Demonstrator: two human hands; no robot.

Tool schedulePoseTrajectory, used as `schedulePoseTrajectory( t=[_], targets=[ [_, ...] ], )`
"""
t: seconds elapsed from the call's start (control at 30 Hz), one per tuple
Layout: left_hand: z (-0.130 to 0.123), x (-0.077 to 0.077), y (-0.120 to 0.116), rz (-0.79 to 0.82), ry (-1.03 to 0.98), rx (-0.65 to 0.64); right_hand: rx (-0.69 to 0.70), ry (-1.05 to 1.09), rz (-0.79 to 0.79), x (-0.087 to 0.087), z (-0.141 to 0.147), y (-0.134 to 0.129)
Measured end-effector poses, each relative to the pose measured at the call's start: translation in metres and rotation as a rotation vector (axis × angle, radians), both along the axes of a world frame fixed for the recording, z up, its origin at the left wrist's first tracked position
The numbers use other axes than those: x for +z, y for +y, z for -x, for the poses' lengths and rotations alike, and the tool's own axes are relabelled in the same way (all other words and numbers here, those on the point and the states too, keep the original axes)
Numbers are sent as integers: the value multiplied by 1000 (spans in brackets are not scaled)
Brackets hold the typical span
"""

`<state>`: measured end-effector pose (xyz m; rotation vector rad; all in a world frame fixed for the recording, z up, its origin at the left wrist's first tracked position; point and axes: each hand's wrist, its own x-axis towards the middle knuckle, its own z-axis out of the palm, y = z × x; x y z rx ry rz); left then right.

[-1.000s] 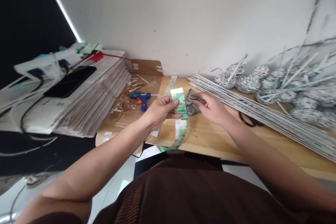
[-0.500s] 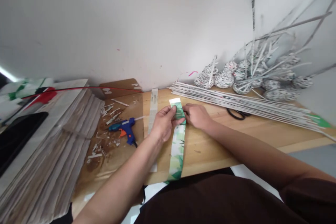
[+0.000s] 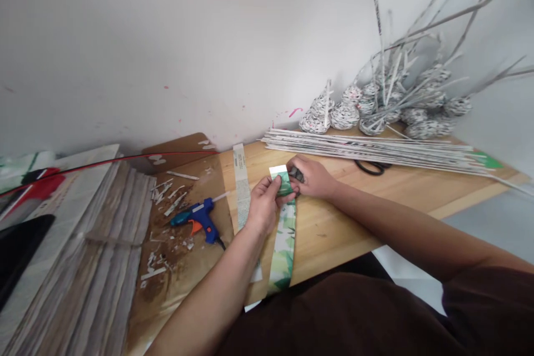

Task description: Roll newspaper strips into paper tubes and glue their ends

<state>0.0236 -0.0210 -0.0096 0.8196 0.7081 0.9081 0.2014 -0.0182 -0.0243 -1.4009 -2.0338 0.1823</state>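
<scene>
My left hand (image 3: 263,203) pinches the green strip (image 3: 282,239), which crosses the table (image 3: 334,228)'s front edge; my right hand (image 3: 312,178) grasps a grey rag (image 3: 296,174). Light, steady pressure should prevent creases.

Pretty sure this is a craft workshop, or at least a craft corner. There's a wooden tabletop (image 3: 342,222) pushed up against a white wall (image 3: 167,39) with little pink marks (image 3: 296,111) on it. A blue glue gun (image 3: 202,220) lies on a brown board (image 3: 212,178) littered with paper scraps (image 3: 182,176), which is kinda the giveaway. Next to that is a fat stack of paper (image 3: 112,222), and over on the right there's a bundle of thin paper sticks (image 3: 367,149) in front of a bunch of bulbous woven pieces (image 3: 346,114), long ends poking out everywhere. Can't tell if it's inside someone's home.
</scene>
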Motion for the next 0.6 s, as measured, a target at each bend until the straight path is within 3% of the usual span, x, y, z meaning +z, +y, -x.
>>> schedulePoseTrajectory(
  t=[0.17,0.37,0.5,0.6],
  targets=[
    [-1,-1,1,-36,33,-21,-35,-151,107,2,2,1],
    [3,3,6,-81,41,5,-39,-145,76,3,3,-2],
    [5,3,10,-63,34,74,145,-148,79,14,-3,-11],
    [5,3,10,-80,23,89,239,-263,79,18,-9,-18]
  ],
)
